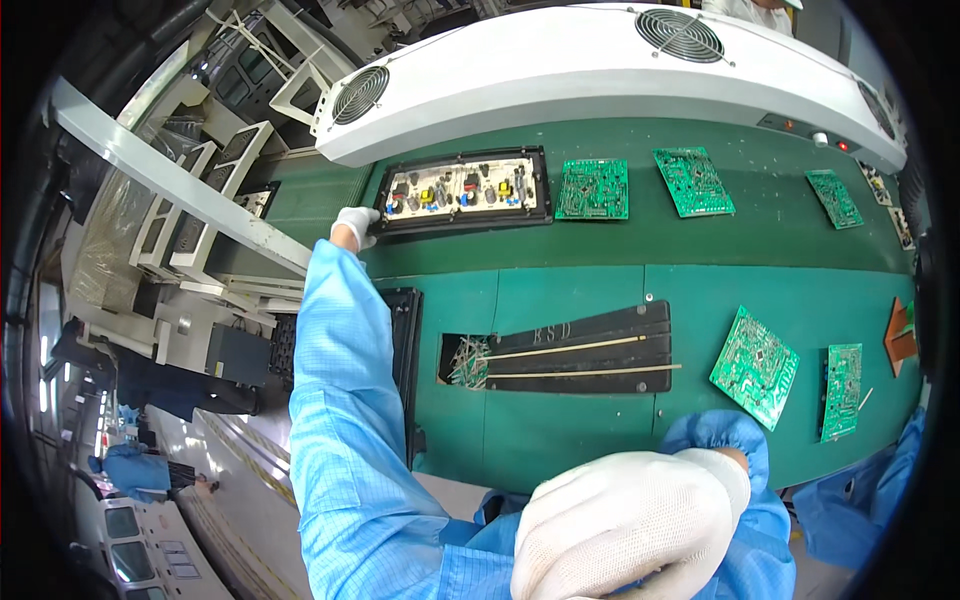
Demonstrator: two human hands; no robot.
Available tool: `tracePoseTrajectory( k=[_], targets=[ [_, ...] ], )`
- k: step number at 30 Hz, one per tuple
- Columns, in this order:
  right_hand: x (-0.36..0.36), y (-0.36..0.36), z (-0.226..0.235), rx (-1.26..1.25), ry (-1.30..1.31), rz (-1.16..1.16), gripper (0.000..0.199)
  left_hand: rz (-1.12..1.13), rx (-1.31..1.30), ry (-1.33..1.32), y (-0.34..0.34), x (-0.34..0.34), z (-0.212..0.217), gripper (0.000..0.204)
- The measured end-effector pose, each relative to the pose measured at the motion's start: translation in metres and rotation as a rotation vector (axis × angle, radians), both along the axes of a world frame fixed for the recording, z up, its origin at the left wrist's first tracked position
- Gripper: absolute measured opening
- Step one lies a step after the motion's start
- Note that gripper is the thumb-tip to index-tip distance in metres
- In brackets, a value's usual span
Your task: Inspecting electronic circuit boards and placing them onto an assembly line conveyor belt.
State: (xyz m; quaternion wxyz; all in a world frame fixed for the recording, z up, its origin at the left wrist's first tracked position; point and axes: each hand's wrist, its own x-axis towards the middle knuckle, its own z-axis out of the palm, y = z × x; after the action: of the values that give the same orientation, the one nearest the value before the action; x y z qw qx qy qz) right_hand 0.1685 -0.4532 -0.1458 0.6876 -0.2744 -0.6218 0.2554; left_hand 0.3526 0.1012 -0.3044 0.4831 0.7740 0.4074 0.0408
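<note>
Your gloved right hand [625, 525] is curled into a loose fist close to the camera; you cannot tell whether it holds anything. Beyond it a black slotted tray [580, 348] lies on the green bench [560, 430]. Farther off, your left hand [355, 225] grips the corner of the black-framed circuit board [464, 189] on the conveyor belt [620, 240], just left of a green circuit board [593, 189].

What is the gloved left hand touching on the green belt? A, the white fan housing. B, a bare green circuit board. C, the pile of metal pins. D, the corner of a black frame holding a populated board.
D: the left hand rests at the left corner of the black frame, apart from the green boards.
</note>
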Motion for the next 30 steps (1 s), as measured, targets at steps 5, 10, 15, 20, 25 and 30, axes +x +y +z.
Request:
tracePoseTrajectory(
  k=[5, 10, 15, 20, 25, 30],
  targets=[
    [-0.006, -0.008, 0.004, -0.053, 0.031, 0.075, 0.014, -0.054, -0.562, -0.162, -0.055, -0.042, 0.035, 0.020],
    [-0.017, -0.012, 0.006, 0.014, -0.068, 0.198, 0.013, -0.144, -0.596, -0.257, -0.108, -0.061, 0.049, 0.019],
    [-0.028, -0.020, 0.005, 0.047, -0.150, 0.311, 0.012, -0.112, -0.592, -0.380, -0.143, -0.100, 0.073, 0.015],
    [-0.036, -0.021, -0.010, -0.034, -0.064, 0.384, 0.024, -0.057, -0.514, -0.443, -0.148, -0.173, 0.082, 0.021],
    [-0.061, -0.016, -0.015, -0.030, 0.093, 0.475, 0.019, 0.094, -0.477, -0.660, -0.184, -0.280, 0.114, 0.025],
    [-0.066, -0.007, -0.020, -0.003, 0.093, 0.565, 0.015, 0.185, -0.514, -0.785, -0.190, -0.389, 0.110, 0.026]
  ],
)
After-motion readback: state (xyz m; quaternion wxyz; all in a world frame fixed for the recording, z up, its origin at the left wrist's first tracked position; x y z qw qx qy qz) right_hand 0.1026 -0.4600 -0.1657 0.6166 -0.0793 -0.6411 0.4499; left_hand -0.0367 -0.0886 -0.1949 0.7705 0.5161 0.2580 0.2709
